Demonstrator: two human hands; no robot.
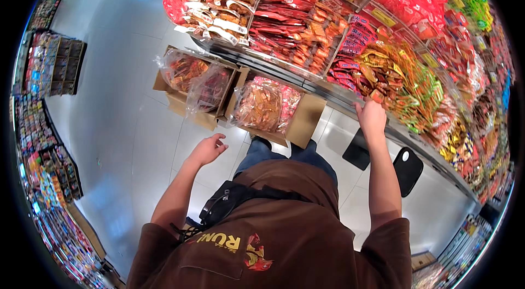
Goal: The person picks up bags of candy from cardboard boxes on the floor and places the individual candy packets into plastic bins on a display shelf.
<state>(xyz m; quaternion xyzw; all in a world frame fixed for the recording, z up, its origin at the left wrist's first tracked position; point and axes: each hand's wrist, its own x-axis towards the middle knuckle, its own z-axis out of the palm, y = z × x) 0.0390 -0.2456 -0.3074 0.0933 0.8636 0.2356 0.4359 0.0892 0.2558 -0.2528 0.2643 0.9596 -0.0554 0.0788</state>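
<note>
My right hand (372, 119) is at the front edge of the display bins, its fingers curled at a small orange snack packet (377, 95). It appears to pinch the packet, though the palm side is hidden. Just beyond lies a heap of gold and brown snack packets (377, 70). My left hand (209, 150) hangs empty over the floor, fingers loosely bent and apart. Ahead of it, an open cardboard box (307, 119) holds clear bags of orange-red packets (260, 105). Left of that stands a second open box (203, 119) with clear plastic bags (188, 73) bulging out.
Clear-walled bins of red packets (279, 18) curve from the far middle to the right. A metal ledge (306, 84) runs along their front. Two black flat objects (407, 171) stand under the right side. Stocked shelves (54, 64) line the far left across a pale tiled floor (120, 97).
</note>
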